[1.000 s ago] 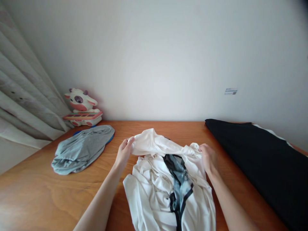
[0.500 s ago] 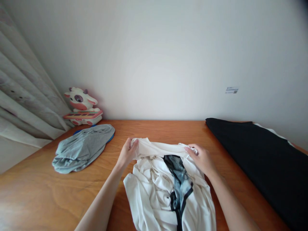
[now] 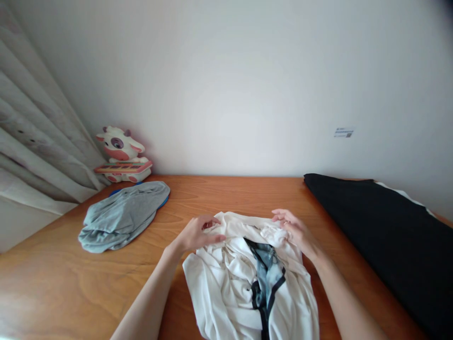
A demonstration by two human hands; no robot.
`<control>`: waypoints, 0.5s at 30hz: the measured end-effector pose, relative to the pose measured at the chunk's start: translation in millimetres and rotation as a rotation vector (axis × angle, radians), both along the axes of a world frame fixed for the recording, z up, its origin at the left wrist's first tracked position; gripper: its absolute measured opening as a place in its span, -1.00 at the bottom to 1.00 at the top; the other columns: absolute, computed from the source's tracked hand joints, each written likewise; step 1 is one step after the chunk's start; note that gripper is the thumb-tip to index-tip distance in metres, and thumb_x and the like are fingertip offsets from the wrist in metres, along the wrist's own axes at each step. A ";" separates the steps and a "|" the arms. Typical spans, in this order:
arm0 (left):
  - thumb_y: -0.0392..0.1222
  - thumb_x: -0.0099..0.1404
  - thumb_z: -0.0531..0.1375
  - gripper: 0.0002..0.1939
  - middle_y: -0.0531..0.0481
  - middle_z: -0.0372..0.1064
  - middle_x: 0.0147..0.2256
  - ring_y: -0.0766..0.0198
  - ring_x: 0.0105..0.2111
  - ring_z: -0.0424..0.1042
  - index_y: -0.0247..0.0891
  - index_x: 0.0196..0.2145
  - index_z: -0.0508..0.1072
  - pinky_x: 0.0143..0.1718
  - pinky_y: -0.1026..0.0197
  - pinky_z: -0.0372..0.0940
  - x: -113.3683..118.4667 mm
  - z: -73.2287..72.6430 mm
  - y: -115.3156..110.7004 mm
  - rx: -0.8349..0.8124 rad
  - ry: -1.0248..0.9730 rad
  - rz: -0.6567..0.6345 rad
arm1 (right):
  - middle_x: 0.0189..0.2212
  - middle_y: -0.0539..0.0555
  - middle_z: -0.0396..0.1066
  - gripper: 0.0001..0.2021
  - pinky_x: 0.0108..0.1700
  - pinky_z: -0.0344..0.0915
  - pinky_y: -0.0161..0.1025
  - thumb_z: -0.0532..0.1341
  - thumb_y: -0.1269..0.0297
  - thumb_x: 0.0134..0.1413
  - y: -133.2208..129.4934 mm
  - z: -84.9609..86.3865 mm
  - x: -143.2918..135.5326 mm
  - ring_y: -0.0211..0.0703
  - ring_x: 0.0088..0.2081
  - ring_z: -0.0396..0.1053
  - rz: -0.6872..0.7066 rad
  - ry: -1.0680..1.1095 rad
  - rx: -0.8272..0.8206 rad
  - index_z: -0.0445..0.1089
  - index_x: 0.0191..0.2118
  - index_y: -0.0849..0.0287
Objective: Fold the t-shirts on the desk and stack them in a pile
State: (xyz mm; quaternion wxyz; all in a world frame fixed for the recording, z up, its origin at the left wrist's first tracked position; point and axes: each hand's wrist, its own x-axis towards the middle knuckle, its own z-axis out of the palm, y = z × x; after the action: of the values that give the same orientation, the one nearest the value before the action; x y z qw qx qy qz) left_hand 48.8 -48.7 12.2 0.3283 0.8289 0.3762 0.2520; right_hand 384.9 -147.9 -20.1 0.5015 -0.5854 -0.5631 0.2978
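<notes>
A crumpled white garment lies on the wooden table in front of me, with a grey and black patterned panel showing down its middle. At its upper left edge is my left hand, thumb and fingers apart, the fingertips over the cloth. My right hand rests by the bunched upper right corner, its fingers stretched out and loosely spread. Neither hand grips the fabric. The garment's bottom end runs out of view.
On the left lies a folded grey cloth with blue beneath it. A cow-shaped toy keyboard stands in the back left corner beside a curtain. Black fabric covers the right side of the wooden table, and a wall rises behind.
Both hands have let go of the garment's top edge and opened. That edge, held up before, now lies lower and flatter, with a bunched bit at the right.
</notes>
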 end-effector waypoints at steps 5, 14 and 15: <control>0.04 0.30 0.29 -0.77 -0.10 0.56 -0.20 0.11 -0.17 0.52 -0.14 -0.25 0.64 -0.06 0.16 0.34 1.1 -3.9 3.4 0.109 -0.169 0.002 | -0.24 0.07 0.42 -0.68 -0.09 0.34 -0.13 0.21 0.21 -0.02 -4.8 4.1 3.0 -0.04 -0.18 0.42 0.025 -0.364 0.009 0.56 -0.11 0.07; 0.08 0.08 0.44 -0.63 -0.03 0.52 -0.34 0.19 -0.29 0.49 -0.21 -0.35 0.46 -0.23 0.23 0.36 0.2 -1.3 9.3 -0.115 -0.553 0.185 | -0.29 0.09 0.49 -0.79 -0.13 0.34 -0.12 0.16 0.06 0.13 4.6 4.7 1.7 -0.04 -0.24 0.44 -0.363 -0.251 0.305 0.40 -0.25 0.07; 0.07 0.06 0.45 -0.62 0.00 0.49 -0.37 0.22 -0.34 0.47 -0.21 -0.34 0.47 -0.28 0.25 0.35 -0.2 -0.4 9.0 -0.116 -0.542 0.190 | -0.25 0.10 0.51 -0.81 -0.11 0.34 -0.12 0.16 0.09 0.12 4.4 4.4 2.3 -0.03 -0.20 0.45 -0.368 -0.208 0.308 0.39 -0.25 0.06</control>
State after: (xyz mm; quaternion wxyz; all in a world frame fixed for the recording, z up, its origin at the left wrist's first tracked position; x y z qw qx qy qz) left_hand 48.5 -39.7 11.8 0.4387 0.6722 0.3646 0.4720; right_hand 387.2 -143.4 -15.7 0.5699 -0.6222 -0.5344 0.0506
